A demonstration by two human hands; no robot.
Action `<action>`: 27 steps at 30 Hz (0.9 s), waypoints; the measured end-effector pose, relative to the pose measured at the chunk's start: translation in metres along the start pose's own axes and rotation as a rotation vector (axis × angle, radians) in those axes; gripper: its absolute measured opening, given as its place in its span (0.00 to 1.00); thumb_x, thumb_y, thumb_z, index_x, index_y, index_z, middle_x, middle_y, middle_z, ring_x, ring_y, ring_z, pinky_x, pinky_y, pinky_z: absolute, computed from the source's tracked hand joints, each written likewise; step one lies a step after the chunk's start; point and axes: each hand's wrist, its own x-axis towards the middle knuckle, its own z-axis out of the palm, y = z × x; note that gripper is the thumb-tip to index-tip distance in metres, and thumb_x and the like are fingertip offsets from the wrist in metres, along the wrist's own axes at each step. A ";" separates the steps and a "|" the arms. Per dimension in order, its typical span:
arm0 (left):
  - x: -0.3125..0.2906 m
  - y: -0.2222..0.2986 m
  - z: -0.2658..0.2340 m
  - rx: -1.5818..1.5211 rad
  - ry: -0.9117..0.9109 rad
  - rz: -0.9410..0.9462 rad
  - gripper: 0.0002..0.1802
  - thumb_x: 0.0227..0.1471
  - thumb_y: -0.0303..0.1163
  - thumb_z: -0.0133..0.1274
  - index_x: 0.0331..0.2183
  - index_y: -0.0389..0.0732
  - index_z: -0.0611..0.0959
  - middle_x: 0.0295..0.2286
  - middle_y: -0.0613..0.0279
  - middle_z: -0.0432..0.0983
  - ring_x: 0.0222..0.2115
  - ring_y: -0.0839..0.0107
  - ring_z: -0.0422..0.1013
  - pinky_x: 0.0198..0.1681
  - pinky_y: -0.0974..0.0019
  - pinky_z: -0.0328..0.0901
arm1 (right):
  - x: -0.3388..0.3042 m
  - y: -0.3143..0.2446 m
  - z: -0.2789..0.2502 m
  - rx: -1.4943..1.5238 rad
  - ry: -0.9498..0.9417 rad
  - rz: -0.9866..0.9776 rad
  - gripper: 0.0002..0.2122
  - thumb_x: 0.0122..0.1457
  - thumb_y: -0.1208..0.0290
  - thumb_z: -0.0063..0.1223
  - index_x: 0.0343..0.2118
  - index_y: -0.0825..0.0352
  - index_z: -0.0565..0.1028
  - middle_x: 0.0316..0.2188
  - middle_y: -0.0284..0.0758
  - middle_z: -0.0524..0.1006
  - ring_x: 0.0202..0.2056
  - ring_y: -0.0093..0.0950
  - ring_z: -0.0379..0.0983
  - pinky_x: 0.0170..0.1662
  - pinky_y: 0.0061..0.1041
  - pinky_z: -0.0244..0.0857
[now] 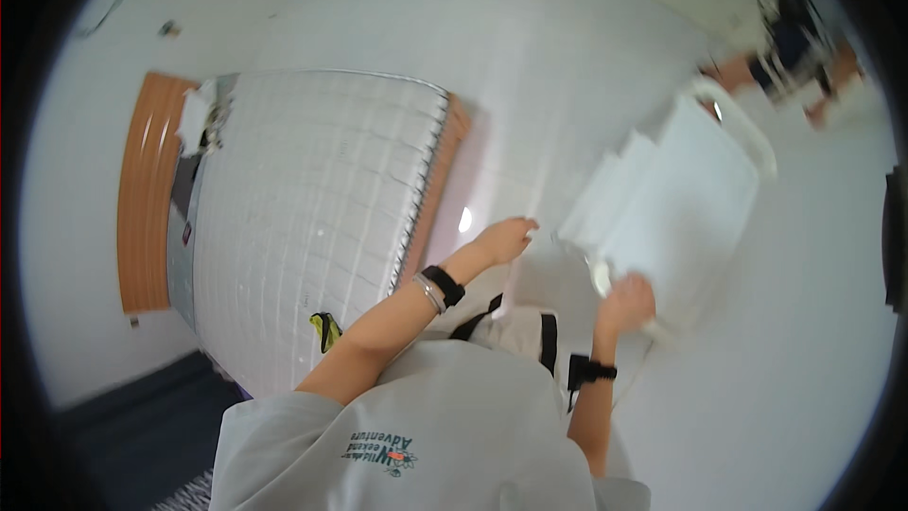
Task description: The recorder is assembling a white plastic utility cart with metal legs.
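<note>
My right hand (628, 304) is closed on the near end of a white, flat-sided thing (695, 213) with stepped edges on its left. A rounded white loop (752, 137) curves round its far end. The thing is tilted and blurred, so its kind is unclear. To its left, my left hand (509, 238) is held up in the air, apart from it, between the bed and the white thing. Its fingers are curled together; a small pale spot shows at their tips, too small to name.
Left of me stands a bed with a pale quilted mattress (312, 180) and a wooden headboard (147, 199). A yellow-green and black item (325, 330) lies on its near edge. Another person (790, 38) is at the far right, beyond the white thing. A dark mat (142, 435) lies lower left.
</note>
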 end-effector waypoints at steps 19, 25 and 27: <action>-0.054 -0.179 -0.171 -0.264 0.706 -0.873 0.07 0.39 0.33 0.53 0.23 0.40 0.76 0.26 0.51 0.74 0.31 0.53 0.70 0.32 0.55 0.64 | 0.203 -0.103 0.124 -0.271 -0.157 0.287 0.14 0.54 0.58 0.36 0.26 0.61 0.72 0.23 0.36 0.75 0.25 0.39 0.71 0.28 0.36 0.64; 0.003 -0.200 -0.206 -0.322 0.937 -0.910 0.04 0.39 0.27 0.51 0.23 0.39 0.76 0.23 0.53 0.74 0.29 0.57 0.71 0.31 0.60 0.65 | 0.250 -0.134 0.163 -0.224 -0.382 0.110 0.16 0.54 0.56 0.37 0.30 0.66 0.69 0.28 0.41 0.73 0.30 0.39 0.68 0.33 0.34 0.61; 0.010 -0.199 -0.213 -0.340 1.023 -0.940 0.03 0.39 0.26 0.51 0.23 0.38 0.77 0.23 0.53 0.74 0.27 0.59 0.72 0.30 0.62 0.65 | 0.260 -0.119 0.182 -0.221 -0.600 0.058 0.19 0.54 0.54 0.38 0.34 0.69 0.66 0.31 0.43 0.72 0.33 0.38 0.67 0.36 0.31 0.60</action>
